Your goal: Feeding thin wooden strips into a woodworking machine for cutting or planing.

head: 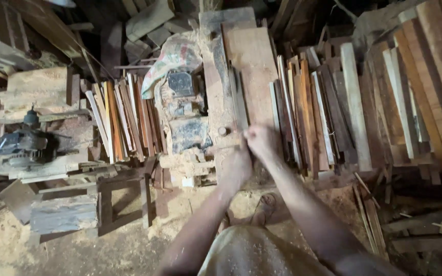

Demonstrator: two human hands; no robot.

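Both hands, left hand (237, 164) and right hand (262, 143), close on a thin wood strip (226, 148) beside the dusty planer (182, 117), its patterned sack (172, 59) behind.

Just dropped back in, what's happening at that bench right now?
A person stands at a sawdust-covered woodworking machine, both hands together at its near end. The left hand and right hand meet over a thin wood strip lying along the machine's table, beside a wide board; motion blur hides the exact grip. Stacks of cut strips stand to the right, more strips to the left beside the motor.
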